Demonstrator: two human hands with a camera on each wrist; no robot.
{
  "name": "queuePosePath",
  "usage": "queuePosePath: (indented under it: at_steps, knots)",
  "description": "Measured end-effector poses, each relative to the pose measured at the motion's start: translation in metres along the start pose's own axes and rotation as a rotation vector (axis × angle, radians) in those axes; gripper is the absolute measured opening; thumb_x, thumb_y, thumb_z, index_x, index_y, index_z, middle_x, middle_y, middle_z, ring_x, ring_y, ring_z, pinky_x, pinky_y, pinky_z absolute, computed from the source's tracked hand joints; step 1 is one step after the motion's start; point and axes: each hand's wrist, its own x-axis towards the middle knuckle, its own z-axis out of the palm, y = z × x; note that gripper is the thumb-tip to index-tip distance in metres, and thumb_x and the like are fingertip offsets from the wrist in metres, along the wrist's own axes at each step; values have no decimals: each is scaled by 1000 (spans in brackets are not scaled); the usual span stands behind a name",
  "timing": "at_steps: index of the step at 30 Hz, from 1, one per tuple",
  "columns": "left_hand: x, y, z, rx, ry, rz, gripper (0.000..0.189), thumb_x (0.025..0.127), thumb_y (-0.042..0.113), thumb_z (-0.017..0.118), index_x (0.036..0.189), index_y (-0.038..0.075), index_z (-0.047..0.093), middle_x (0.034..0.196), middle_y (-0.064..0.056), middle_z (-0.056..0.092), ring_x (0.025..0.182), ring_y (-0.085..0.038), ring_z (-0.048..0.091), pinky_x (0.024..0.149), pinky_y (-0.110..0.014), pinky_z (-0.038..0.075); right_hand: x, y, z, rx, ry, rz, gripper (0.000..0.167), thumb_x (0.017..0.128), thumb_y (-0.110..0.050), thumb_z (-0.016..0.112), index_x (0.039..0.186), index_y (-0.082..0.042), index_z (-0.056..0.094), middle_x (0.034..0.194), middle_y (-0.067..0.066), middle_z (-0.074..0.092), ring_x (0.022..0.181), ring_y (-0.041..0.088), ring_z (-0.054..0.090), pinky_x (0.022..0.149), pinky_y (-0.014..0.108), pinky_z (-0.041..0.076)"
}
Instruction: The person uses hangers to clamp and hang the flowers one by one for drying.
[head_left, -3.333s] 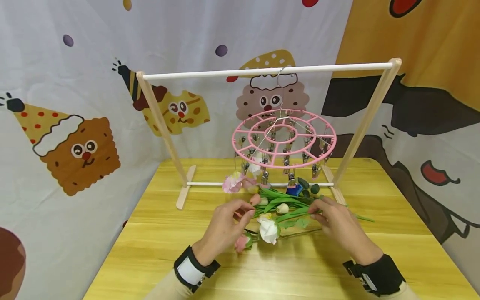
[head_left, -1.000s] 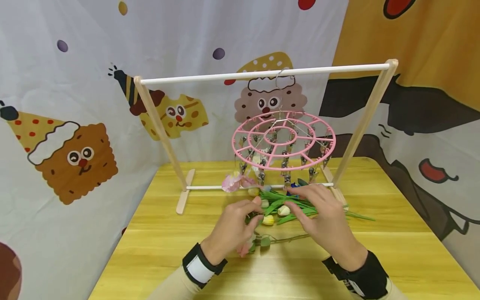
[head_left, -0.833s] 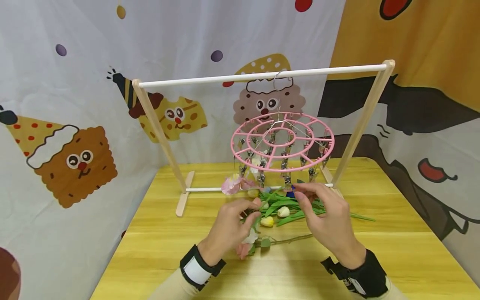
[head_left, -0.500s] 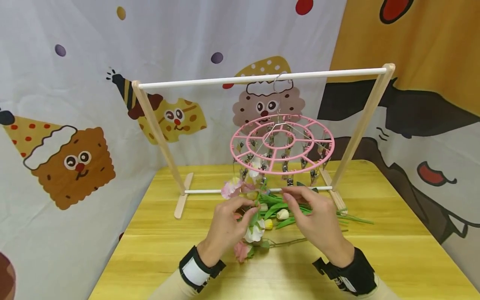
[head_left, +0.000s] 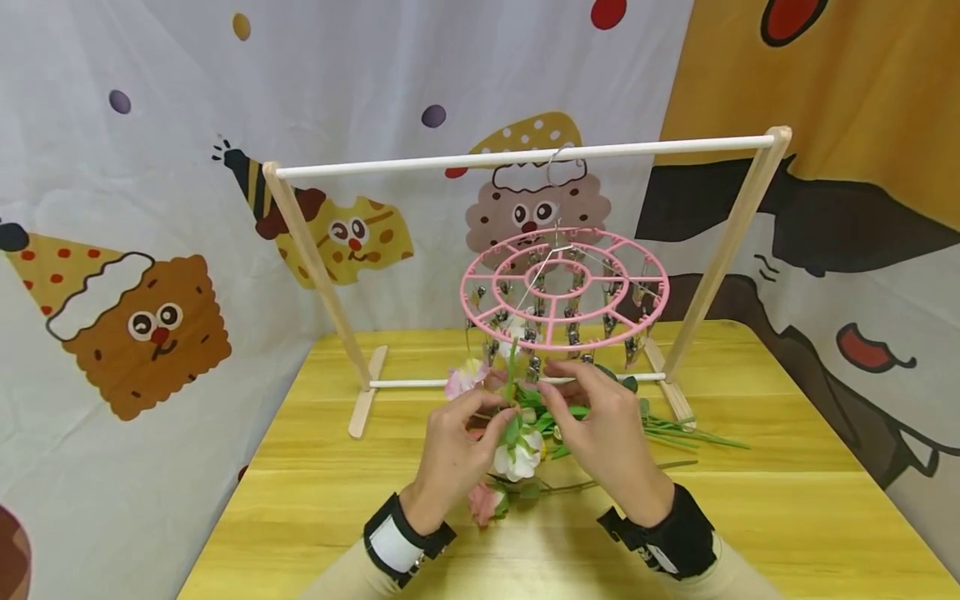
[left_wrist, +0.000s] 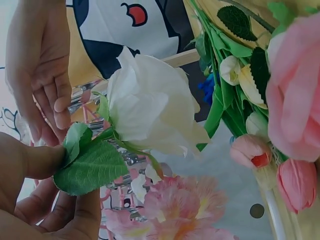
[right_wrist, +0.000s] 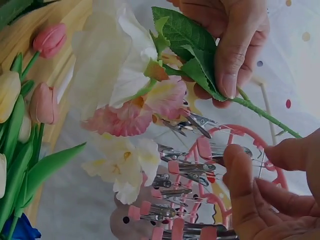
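Note:
My left hand point(head_left: 457, 446) pinches a white artificial rose point(head_left: 519, 457) between thumb and fingers, just behind its bloom. The bloom points downward and the green stem point(head_left: 512, 371) stands up in front of the hanging rack. In the left wrist view, the thumb presses on the rose's leaves point(left_wrist: 92, 172). My right hand point(head_left: 603, 429) is raised close to the rack's lower clips, thumb and fingers apart. In the right wrist view, its fingertips overlap a pink-tipped metal clip point(right_wrist: 204, 149), and the rose stem point(right_wrist: 270, 117) passes above the thumb.
A pink round clip rack point(head_left: 551, 347) hangs from a white rod point(head_left: 420, 164) on a wooden stand. A pink flower point(head_left: 465, 379) hangs beneath it. Tulips point(right_wrist: 44, 102), green stems point(head_left: 705, 437) and a pink rose point(head_left: 483, 502) lie on the wooden table point(head_left: 315, 517).
The white rose has gone from lying on the table to my left hand, its stem now swung upward. My right hand has moved left, from the stems to the clips.

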Motion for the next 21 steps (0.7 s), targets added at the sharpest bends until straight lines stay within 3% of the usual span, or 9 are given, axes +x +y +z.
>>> queuePosePath:
  at_steps: [6, 14, 21]
  knots:
    - [2, 3, 4, -27, 18, -50, 9, 103, 3, 88, 110, 7, 84, 108, -11, 88, 89, -23, 88, 74, -23, 72, 8, 1, 3, -24, -42, 96, 45, 106, -9, 88, 148, 0, 74, 133, 17, 84, 85, 18, 86, 77, 37, 74]
    - [3, 4, 16, -158, 52, -111, 10, 105, 6, 87, 112, 0, 84, 113, -18, 87, 90, -28, 89, 77, -29, 74, 12, 10, 10, 35, -69, 169, 41, 108, -14, 87, 145, -1, 77, 115, 14, 87, 80, 19, 84, 70, 26, 68]
    - [3, 4, 26, -187, 61, -163, 10, 107, 9, 86, 115, 3, 85, 116, -16, 87, 95, -28, 89, 81, -30, 75, 14, 15, 10, 82, -50, 184, 35, 108, -15, 86, 140, -1, 79, 103, 9, 86, 77, 20, 83, 67, 23, 65]
